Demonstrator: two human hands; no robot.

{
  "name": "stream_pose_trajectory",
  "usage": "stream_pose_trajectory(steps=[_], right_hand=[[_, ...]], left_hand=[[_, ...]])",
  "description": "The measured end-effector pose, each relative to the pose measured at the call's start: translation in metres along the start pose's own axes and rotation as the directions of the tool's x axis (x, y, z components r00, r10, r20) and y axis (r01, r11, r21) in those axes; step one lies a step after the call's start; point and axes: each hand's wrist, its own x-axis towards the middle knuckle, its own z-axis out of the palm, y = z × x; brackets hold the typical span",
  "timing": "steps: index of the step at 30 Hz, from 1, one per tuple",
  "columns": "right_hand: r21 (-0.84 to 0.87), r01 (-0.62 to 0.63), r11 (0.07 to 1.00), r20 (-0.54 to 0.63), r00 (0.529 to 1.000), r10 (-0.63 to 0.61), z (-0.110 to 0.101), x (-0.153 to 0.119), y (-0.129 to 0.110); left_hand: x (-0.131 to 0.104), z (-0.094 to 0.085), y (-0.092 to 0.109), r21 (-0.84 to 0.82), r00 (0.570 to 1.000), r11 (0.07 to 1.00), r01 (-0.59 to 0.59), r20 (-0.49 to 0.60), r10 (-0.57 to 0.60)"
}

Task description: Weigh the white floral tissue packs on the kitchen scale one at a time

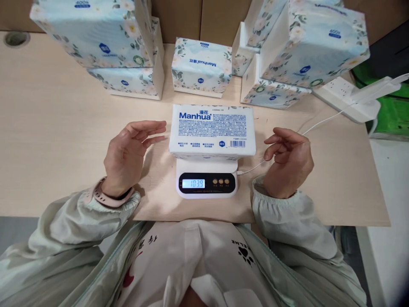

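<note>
A white-and-blue Manhua tissue pack [212, 130] rests on a white digital scale [207, 165], its printed text side facing up. The lit display [193, 183] reads about 103.9. Just left of the pack, my left hand [129, 147] hovers with its fingers stretched toward it, apart from it and holding nothing. On the other side, my right hand [287, 157] is raised near the pack's right edge, fingers loosely bent and apart, also without contact. The pack hides most of the scale's platform.
Stacked tissue packs stand at the back left [96, 38] and back right [315, 42]. A single tissue pack [202, 68] lies between them. A white cable [315, 125] runs from the scale to a power strip [348, 96] on the right. The table's front edge is close to my body.
</note>
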Motion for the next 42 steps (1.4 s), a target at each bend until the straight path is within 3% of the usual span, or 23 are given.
stream_pose_trajectory(steps=[18, 42], right_hand=[[0.024, 0.013, 1.000, 0.041, 0.999, -0.014, 0.0015, -0.0018, -0.0041], [-0.081, 0.024, 0.996, 0.123, 0.992, -0.014, -0.0028, -0.0044, -0.0056]], left_hand=[[-0.0018, -0.0010, -0.0022, -0.022, 0.998, 1.000, -0.014, 0.060, 0.015], [-0.0036, -0.0008, -0.0049, 0.024, 0.992, 0.996, -0.083, 0.097, 0.080]])
